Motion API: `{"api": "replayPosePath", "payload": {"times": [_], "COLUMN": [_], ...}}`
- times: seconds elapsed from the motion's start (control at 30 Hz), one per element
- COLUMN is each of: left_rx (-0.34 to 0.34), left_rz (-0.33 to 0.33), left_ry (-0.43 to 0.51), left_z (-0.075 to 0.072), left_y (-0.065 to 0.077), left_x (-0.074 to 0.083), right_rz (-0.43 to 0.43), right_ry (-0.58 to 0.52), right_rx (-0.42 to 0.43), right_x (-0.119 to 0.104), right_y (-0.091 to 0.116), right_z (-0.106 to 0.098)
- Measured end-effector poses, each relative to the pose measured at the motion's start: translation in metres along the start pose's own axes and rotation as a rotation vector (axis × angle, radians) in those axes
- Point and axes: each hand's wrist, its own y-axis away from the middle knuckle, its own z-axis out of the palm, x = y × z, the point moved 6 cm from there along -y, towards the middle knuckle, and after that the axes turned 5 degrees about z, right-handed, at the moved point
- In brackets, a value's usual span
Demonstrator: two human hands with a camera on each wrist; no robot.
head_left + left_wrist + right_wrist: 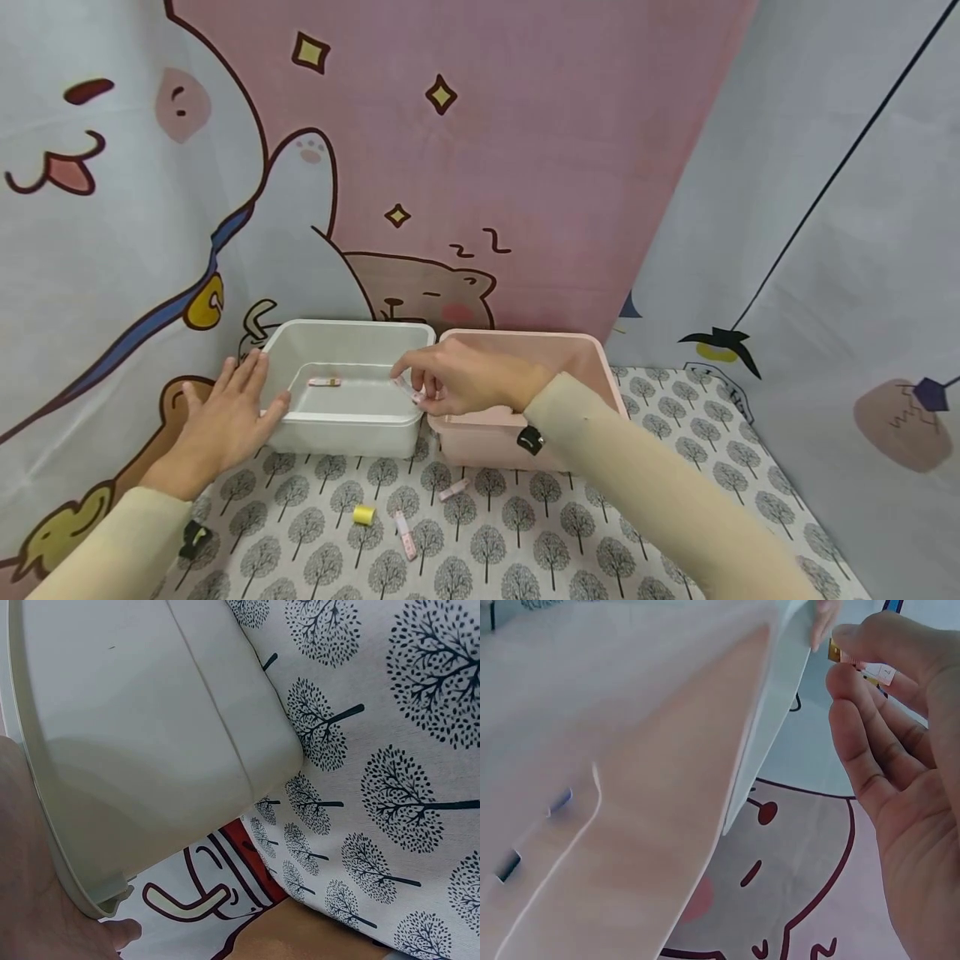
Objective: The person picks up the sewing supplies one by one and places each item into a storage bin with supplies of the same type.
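My right hand [465,379] pinches a small pink-and-white stick [877,673] with a gold end between thumb and fingertips. It hangs over the inner end of the white bin [345,442], beside the pink bin [502,450]. My left hand [228,421] rests on the white bin's left rim, its fingers extended; the left wrist view shows part of that hand [37,862] against the rim. On the white bin's floor lies a similar banded stick [324,382].
Two more pink-and-white sticks, one upper [453,489] and one lower [405,535], lie on the tree-print cloth [487,546] in front of the bins. Near them is a small yellow cylinder [363,514]. A cartoon-printed curtain [525,167] hangs behind the bins.
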Motion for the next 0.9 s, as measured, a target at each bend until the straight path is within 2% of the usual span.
{"api": "replayPosePath", "payload": {"times": [0.27, 0.53, 0.9], "left_rx": [-0.001, 0.000, 0.019], "left_rz": [-0.001, 0.000, 0.003], "left_ry": [0.005, 0.010, 0.018], "left_z": [0.000, 0.000, 0.001], "left_y": [0.000, 0.001, 0.001], "left_x": [0.001, 0.000, -0.001], "right_rz": [0.029, 0.136, 0.189], "right_ry": [-0.003, 0.065, 0.162], "right_rx": [0.017, 0.042, 0.169], "right_x": [0.010, 0.019, 0.035], "right_y": [-0.024, -0.042, -0.060], "right_z": [-0.008, -0.011, -0.015]}}
